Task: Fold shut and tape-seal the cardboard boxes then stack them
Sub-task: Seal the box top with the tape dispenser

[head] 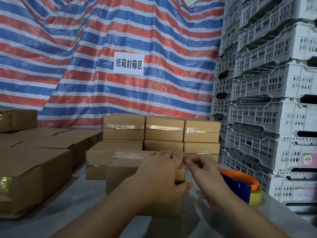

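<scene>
Left hand [159, 172] lies flat on the near box [123, 170] on the table [77, 208], steadying it; right hand [204, 170] loosely curled beside, holding nothing visible. Sealed boxes [163, 129] stacked behind.

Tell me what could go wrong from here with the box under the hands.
1. The left hand lies over the taped brown cardboard box; the right hand is by its right end, where the clear tape may lift if left unpressed.
2. The orange-and-blue tape dispenser lies close beside the right forearm; a sweep could knock it.
3. The sealed box stack behind stands close; pushing forward may bump it.
</scene>
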Available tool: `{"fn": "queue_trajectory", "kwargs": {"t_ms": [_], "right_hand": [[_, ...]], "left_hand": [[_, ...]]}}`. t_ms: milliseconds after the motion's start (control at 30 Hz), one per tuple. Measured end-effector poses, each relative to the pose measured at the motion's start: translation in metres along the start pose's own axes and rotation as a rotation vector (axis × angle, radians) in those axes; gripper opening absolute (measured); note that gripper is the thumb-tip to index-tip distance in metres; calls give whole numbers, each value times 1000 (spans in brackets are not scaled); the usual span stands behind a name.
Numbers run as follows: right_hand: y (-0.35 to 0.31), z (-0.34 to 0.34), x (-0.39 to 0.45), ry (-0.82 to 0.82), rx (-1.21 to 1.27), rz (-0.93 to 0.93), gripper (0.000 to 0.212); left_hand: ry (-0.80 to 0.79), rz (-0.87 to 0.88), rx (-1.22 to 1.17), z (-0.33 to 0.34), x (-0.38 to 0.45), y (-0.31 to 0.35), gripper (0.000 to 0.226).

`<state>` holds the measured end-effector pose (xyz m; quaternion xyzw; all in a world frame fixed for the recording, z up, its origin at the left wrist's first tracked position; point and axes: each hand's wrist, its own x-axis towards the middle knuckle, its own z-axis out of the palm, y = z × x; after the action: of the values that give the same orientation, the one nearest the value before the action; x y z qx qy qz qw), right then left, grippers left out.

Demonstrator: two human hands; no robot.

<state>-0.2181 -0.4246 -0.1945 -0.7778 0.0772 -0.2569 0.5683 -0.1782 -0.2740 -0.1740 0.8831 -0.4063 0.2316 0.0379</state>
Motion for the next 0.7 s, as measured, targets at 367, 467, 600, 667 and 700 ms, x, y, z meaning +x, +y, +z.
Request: {"fn": "queue_trajectory", "kwargs": {"t_ms": [367,467,600,667,700], "right_hand": [[17,41,-22,-165,253,112,43],[10,32,-22,-219,170,170,58],[-1,18,-19,-230,68,36,93],[-2,14,-21,-257,76,-11,103],[-3,13,-22,-265,77,-57,106]], "left_hand": [[-27,-6,-1,-3,1,2,111],[-54,-15,-104,-11,-1,0,114],[92,-21,-449,-27,-17,-18,101],[263,-82,-512,-27,-33,-38,86],[338,-149,-566,-25,-43,-49,80]]}}
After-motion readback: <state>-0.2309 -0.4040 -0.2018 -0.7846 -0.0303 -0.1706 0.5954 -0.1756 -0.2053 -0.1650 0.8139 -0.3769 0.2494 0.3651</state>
